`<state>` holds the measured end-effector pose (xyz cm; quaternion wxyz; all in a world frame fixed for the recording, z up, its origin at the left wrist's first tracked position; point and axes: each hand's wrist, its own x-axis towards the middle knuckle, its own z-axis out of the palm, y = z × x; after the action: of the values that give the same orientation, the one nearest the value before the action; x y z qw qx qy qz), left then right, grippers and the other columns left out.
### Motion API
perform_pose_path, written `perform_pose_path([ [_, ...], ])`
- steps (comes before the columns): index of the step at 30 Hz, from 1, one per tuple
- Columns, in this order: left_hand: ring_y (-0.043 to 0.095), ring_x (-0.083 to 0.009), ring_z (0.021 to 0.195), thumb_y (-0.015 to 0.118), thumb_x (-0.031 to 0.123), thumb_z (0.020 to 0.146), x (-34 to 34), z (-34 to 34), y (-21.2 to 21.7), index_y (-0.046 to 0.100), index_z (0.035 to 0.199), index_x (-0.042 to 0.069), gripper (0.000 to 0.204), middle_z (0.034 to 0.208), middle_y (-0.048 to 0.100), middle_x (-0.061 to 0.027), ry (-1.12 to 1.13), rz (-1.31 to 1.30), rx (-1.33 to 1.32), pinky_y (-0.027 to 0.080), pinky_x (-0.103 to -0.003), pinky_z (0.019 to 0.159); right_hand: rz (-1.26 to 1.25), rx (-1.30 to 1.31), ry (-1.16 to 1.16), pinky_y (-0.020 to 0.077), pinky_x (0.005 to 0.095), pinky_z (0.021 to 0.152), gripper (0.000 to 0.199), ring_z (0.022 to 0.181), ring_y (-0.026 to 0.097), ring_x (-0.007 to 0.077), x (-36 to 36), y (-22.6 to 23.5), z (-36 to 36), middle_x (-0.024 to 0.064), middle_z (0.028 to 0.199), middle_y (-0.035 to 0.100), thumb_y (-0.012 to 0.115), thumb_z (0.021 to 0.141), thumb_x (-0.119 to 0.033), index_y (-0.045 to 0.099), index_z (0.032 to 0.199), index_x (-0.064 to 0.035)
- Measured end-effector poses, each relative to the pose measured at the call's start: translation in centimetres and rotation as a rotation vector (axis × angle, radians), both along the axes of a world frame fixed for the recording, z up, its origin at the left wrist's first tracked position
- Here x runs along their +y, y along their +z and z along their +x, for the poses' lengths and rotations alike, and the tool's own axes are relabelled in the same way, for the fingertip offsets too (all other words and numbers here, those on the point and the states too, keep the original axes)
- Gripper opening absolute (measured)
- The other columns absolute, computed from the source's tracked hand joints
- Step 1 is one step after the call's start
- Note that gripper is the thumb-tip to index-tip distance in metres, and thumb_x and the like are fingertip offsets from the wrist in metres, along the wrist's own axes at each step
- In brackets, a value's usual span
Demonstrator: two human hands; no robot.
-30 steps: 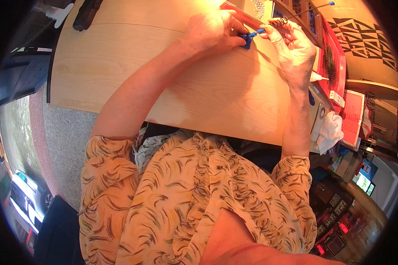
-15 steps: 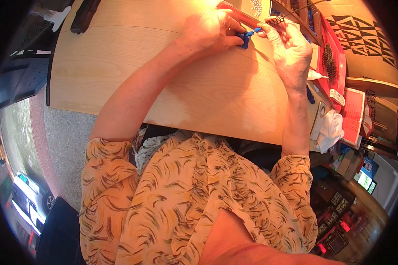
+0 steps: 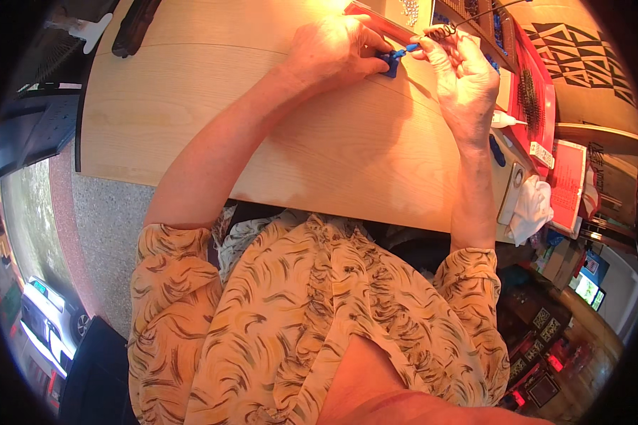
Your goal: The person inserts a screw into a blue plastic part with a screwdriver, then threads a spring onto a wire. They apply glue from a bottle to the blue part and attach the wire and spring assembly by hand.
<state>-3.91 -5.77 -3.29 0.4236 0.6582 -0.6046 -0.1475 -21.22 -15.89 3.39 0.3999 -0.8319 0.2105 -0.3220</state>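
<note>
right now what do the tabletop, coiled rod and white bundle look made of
Tabletop: wood or laminate, satin, showing pale grain. Coiled rod: probably dull dark metal, given thin wire turns. White bundle: perhaps matte cloth or tissue, from soft crumples.

a long dark object [image 3: 135,28] lies on the wooden tabletop [image 3: 156,113], far over to the left, near the left edge. at the near right corner sits a crumpled white cloth [image 3: 532,211]. past the right edge are a red box [image 3: 567,185] and a brown panel with black triangles [image 3: 581,60]. beyond the near left corner, grey speckled floor [image 3: 110,227] and a white car [image 3: 49,319] show; beyond the near right corner, a lit screen [image 3: 588,290].
</note>
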Motion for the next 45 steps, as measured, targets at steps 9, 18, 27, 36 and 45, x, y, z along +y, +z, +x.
perform_pose_path([
  [9, 0.072, -0.0182, 0.091, 0.078, 0.029, 0.081, 0.0, 0.0, 0.1, 0.082, 0.107, 0.021, 0.027, 0.102, 0.077, 0.0052, -0.016, 0.075, 0.049, 0.057, -0.034, 0.081, 0.004, -0.043, -0.05, 0.0602, 0.0287, 0.073, 0.013, 0.084, 0.073, 0.0142, 0.3, 0.3, 0.0, 0.0108, 0.095, 0.075, 0.068, 0.098, -0.004, 0.068, 0.107, 0.0059],
  [18, 0.072, -0.0196, 0.089, 0.077, 0.03, 0.082, 0.0, 0.0, 0.3, 0.081, 0.107, 0.023, 0.027, 0.099, 0.077, 0.0034, -0.001, 0.111, 0.02, 0.057, -0.034, 0.079, -0.043, -0.011, -0.039, 0.0588, 0.0275, 0.075, 0.013, 0.085, 0.073, 0.0149, 0.4, -0.4, 0.1, 0.0112, 0.097, 0.076, 0.066, 0.099, -0.003, 0.067, 0.108, 0.0058],
  [27, 0.072, -0.0186, 0.086, 0.077, 0.032, 0.082, 0.1, 0.0, 0.3, 0.081, 0.108, 0.025, 0.027, 0.095, 0.077, 0.0023, -0.001, 0.123, 0.065, 0.057, -0.034, 0.077, -0.045, -0.02, -0.032, 0.0592, 0.0276, 0.079, 0.013, 0.088, 0.073, 0.0144, 0.5, -0.3, 0.2, 0.0114, 0.098, 0.075, 0.065, 0.1, -0.003, 0.065, 0.109, 0.006],
  [36, 0.073, -0.0188, 0.084, 0.077, 0.036, 0.082, -0.1, 0.3, -0.5, 0.081, 0.107, 0.024, 0.028, 0.093, 0.077, 0.0013, -0.023, -0.002, -0.014, 0.057, -0.033, 0.078, -0.031, -0.045, -0.023, 0.0582, 0.0276, 0.077, 0.014, 0.087, 0.073, 0.0154, 0.5, 0.6, 0.0, 0.0117, 0.097, 0.074, 0.064, 0.101, -0.003, 0.064, 0.11, 0.0068],
  [45, 0.073, -0.0189, 0.085, 0.077, 0.035, 0.082, 0.1, 0.0, 0.2, 0.081, 0.108, 0.023, 0.029, 0.096, 0.077, 0.0026, -0.009, 0.044, 0.066, 0.057, -0.033, 0.078, 0.034, -0.097, -0.04, 0.0567, 0.0272, 0.077, 0.016, 0.083, 0.072, 0.016, 0.5, 0.4, -0.1, 0.0117, 0.098, 0.074, 0.061, 0.103, -0.004, 0.064, 0.113, 0.0076],
])
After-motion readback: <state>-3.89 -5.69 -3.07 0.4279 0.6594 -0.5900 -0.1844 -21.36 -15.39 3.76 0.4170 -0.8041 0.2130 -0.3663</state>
